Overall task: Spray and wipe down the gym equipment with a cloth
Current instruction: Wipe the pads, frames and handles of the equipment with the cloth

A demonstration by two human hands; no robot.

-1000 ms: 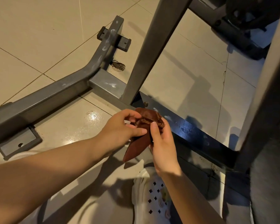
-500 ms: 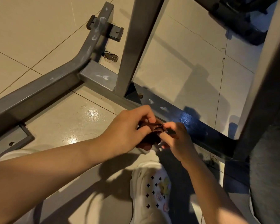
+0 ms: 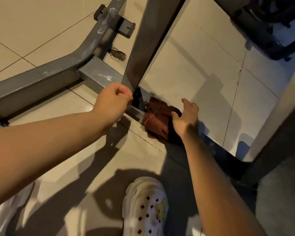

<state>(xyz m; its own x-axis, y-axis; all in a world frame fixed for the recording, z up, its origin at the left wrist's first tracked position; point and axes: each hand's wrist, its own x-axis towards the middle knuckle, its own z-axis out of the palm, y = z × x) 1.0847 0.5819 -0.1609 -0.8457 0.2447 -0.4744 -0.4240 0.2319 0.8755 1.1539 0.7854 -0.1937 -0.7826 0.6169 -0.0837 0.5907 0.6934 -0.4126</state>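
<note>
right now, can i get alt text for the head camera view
A person's right hand presses a reddish-brown cloth onto the floor bar of a grey gym frame, beside its slanted upright. The left hand is curled, empty, nearby. A white clog shows on the tiled floor below.

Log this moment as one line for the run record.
step: wiping | right hand: presses brown cloth on frame's low bar | left hand: curled, empty, beside upright post

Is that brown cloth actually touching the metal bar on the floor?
Touching. The head view shows the right hand pressing the brown cloth onto the floor bar, draped over it.
</note>
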